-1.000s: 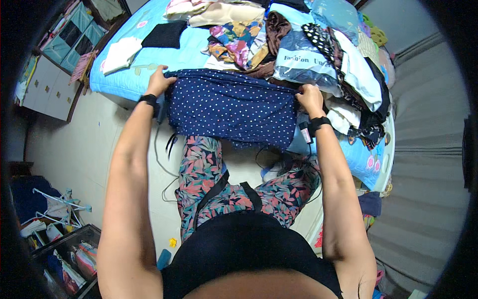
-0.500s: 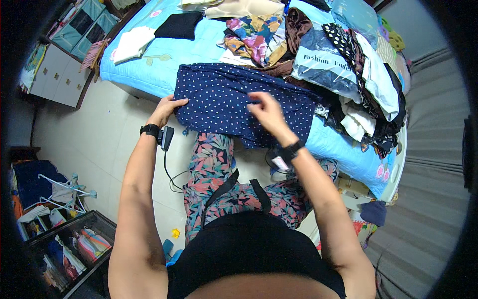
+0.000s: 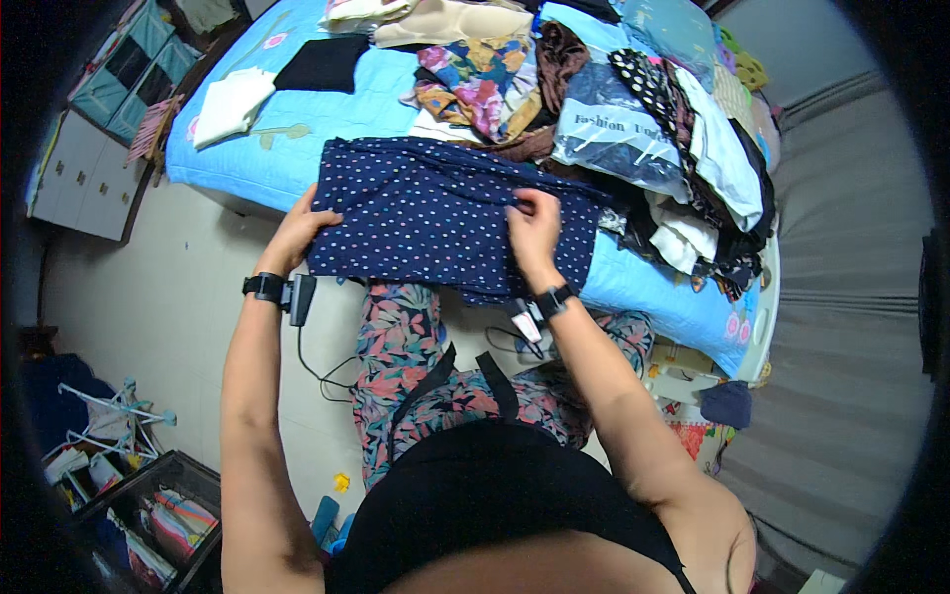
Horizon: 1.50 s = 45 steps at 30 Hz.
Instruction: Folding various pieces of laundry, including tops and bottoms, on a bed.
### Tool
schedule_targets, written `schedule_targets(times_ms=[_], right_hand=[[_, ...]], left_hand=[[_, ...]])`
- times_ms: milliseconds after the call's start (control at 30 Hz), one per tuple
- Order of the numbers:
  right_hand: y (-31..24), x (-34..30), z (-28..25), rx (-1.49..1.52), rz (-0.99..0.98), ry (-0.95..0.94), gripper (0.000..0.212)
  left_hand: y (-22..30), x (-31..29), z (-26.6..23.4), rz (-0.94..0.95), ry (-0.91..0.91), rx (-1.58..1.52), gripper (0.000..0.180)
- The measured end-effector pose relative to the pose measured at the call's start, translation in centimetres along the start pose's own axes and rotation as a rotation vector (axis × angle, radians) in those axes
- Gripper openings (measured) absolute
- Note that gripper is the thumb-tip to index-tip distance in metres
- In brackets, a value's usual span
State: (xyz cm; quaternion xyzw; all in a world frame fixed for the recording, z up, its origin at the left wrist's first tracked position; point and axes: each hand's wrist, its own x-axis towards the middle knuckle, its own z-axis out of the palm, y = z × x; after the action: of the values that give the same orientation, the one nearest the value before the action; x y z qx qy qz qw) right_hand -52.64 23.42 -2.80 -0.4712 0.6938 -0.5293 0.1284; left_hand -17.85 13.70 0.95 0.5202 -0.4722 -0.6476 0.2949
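A navy garment with white polka dots lies folded flat across the near edge of the bed, its lower edge hanging a little over my knees. At its left edge my left hand is closed, thumb on top of the cloth and the other fingers mostly hidden. My right hand is on the right part of the garment, its fingers curled in and closed on the fabric; the fingertips are partly hidden. Both wrists carry black bands with small devices and cables.
On the blue bedspread lie a folded white cloth and a folded black cloth. Behind the garment sits a floral cloth. A clear plastic clothing package and a clothes heap are at right. A drawer cabinet stands left.
The view has shifted, so the bed appears further left. My right hand, blurred above the garment before, is now lower and closed on the cloth. My left hand stays at the left edge.
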Motion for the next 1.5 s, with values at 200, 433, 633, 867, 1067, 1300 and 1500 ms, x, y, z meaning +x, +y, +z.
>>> schedule_targets(times_ms=[200, 433, 633, 867, 1067, 1300, 1500], right_hand=[[9.0, -1.6, -11.2, -0.769, 0.112, 0.434, 0.061], [7.6, -1.0, -13.0, 0.299, 0.449, -0.325, 0.037], [-4.0, 2.7, -10.9, 0.691, 0.392, -0.460, 0.039], [-12.8, 16.2, -1.1, 0.608, 0.072, -0.682, 0.043], [-16.7, 24.4, 8.2, 0.024, -0.361, -0.337, 0.063], [-14.8, 6.4, 20.3, 0.289, -0.243, -0.916, 0.061], [-14.0, -4.1, 26.8, -0.015, -0.499, -1.124, 0.070]], left_hand=[[-0.8, 1.0, 1.7, -0.058, -0.041, -0.059, 0.071], [1.3, -1.0, 2.4, -0.019, -0.016, -0.150, 0.069], [5.8, -5.1, -2.9, 0.051, -0.066, -0.337, 0.061], [7.2, -8.2, -8.8, 0.222, 0.159, -0.487, 0.052], [-0.9, -4.3, -10.2, 0.195, 0.342, -0.724, 0.047], [-8.5, -3.6, -11.5, 0.027, 0.519, -0.624, 0.052], [-7.2, -5.9, -9.8, 0.092, 0.397, -0.672, 0.060]])
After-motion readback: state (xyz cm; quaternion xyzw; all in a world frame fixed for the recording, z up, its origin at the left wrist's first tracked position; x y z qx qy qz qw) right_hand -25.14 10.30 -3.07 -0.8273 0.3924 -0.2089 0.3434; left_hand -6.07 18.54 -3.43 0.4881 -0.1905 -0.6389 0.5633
